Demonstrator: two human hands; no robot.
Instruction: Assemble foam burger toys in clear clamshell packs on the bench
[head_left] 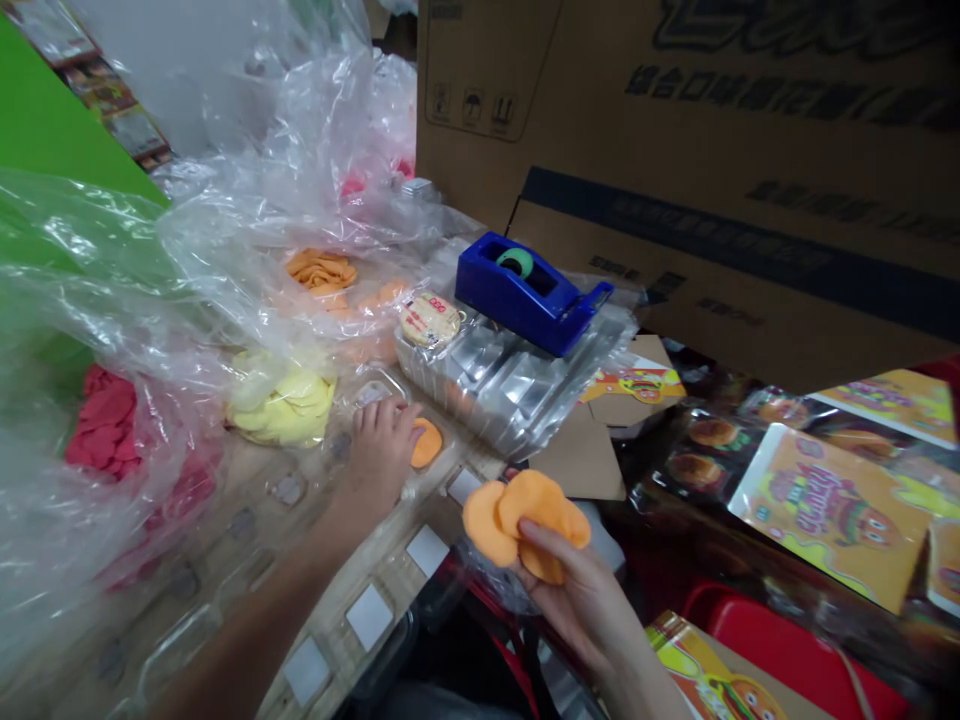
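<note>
My right hand (577, 590) is closed on a small fan of orange round pieces (525, 510), held up near the table's front edge. My left hand (381, 445) reaches forward with its fingers bent down and presses one orange piece (426, 442) into a clear plastic tray (450, 470) on the wooden table. Loose heaps lie in clear plastic bags beyond it: yellow pieces (289, 405), red pieces (105, 420) and orange pieces (322, 270).
A blue tape dispenser (529, 290) sits on a stack of clear trays (510, 385). Large cardboard boxes (712, 170) stand behind. Printed burger cards (832, 500) lie at right. Crumpled plastic sheeting (112, 300) covers the left. White squares (427, 548) line the table edge.
</note>
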